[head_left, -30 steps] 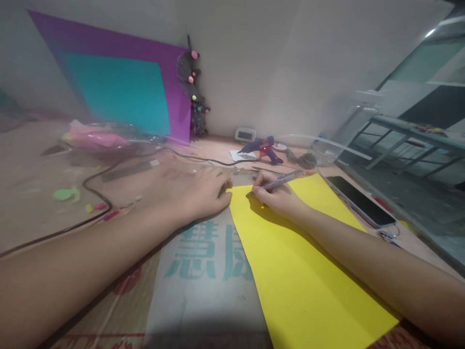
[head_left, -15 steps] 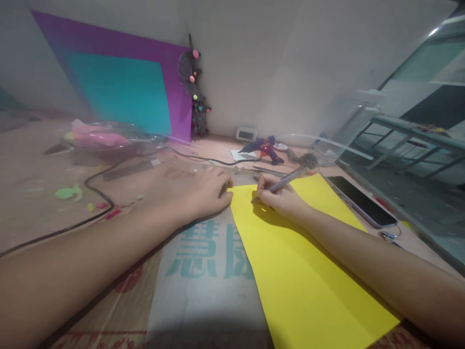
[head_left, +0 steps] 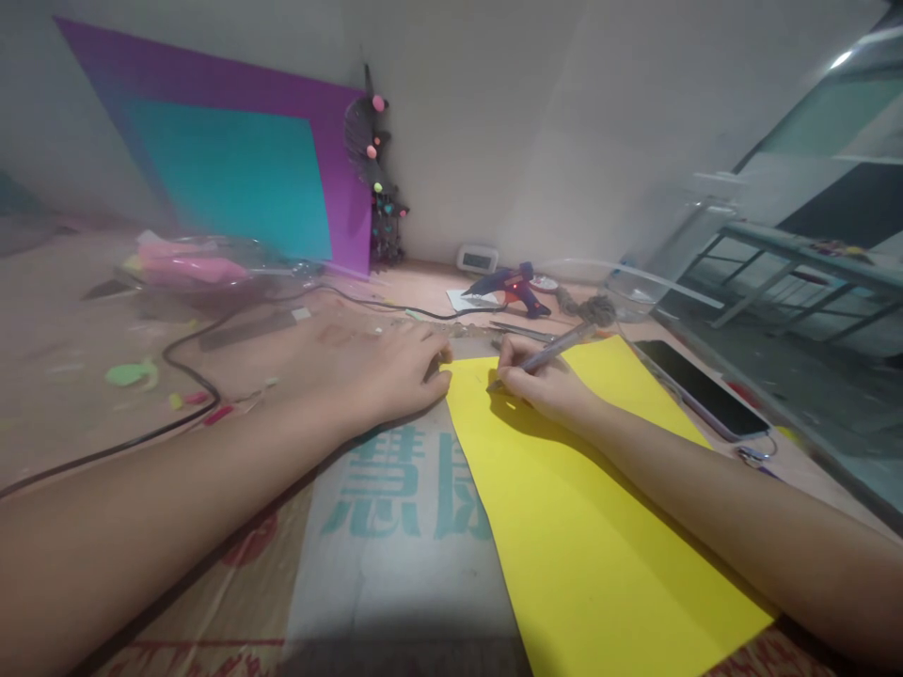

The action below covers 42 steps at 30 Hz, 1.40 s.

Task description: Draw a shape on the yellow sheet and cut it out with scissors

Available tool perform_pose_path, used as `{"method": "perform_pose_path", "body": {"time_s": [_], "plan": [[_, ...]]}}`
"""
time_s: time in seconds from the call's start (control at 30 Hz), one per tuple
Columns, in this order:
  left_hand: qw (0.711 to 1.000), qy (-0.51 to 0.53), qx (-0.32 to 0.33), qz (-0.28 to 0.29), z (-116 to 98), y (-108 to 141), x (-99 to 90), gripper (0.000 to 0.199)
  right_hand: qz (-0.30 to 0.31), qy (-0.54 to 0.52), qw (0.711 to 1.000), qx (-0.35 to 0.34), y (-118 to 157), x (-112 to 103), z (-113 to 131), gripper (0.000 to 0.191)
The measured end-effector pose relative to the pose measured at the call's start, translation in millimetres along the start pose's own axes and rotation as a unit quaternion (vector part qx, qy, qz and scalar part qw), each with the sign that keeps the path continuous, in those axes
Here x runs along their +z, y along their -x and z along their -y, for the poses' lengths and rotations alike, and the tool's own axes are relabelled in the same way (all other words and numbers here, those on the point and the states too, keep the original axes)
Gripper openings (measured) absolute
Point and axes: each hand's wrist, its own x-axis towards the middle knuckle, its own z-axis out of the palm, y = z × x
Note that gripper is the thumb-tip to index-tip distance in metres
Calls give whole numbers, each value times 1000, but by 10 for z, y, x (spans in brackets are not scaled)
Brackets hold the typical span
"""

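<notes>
A smooth, bright yellow paper sheet (head_left: 585, 545) is spread flat over printed cardboard (head_left: 402, 592). Its far-left corner is met by the left hand (head_left: 402, 374), thumb and fingers slightly apart; a slim greyish pen (head_left: 554, 349) is clamped in the fingers of the right hand (head_left: 543, 384).

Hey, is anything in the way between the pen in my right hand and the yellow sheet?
Nothing visible: the pen in your right hand has its tip down at the yellow sheet, near the far left corner. Your left hand is beside that corner, left of the tip.
</notes>
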Motion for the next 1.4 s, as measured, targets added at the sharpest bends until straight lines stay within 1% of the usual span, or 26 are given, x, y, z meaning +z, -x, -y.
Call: {"method": "perform_pose_path", "body": {"time_s": [0.17,0.4,0.47,0.57,0.63,0.87,1.13,1.4], "plan": [[1000,-2,3,-3,-5,-3,-6,18,9,-12,1000,-1,21,-10,11,7],[1000,-7,-3,9,-17,-8,-17,20,30,-23,999,-7,44,-6,5,7],[1000,-6,-5,7,-20,-7,-17,20,19,-28,999,-7,49,-16,14,8],[1000,-3,-5,4,-18,-6,-14,20,-18,-28,999,-1,65,-44,44,9],[1000,-1,-4,4,-14,-7,-11,20,-30,-24,999,3,79,-60,58,9],[1000,-2,4,-5,-14,-9,-12,20,-8,0,1000,7,81,-17,3,10],[1000,-13,0,8,-22,-17,-29,21,-7,2,1000,10,76,10,43,9],[1000,-4,-2,1,-26,-15,-23,21,13,-15,1000,16,96,-10,25,7]]}}
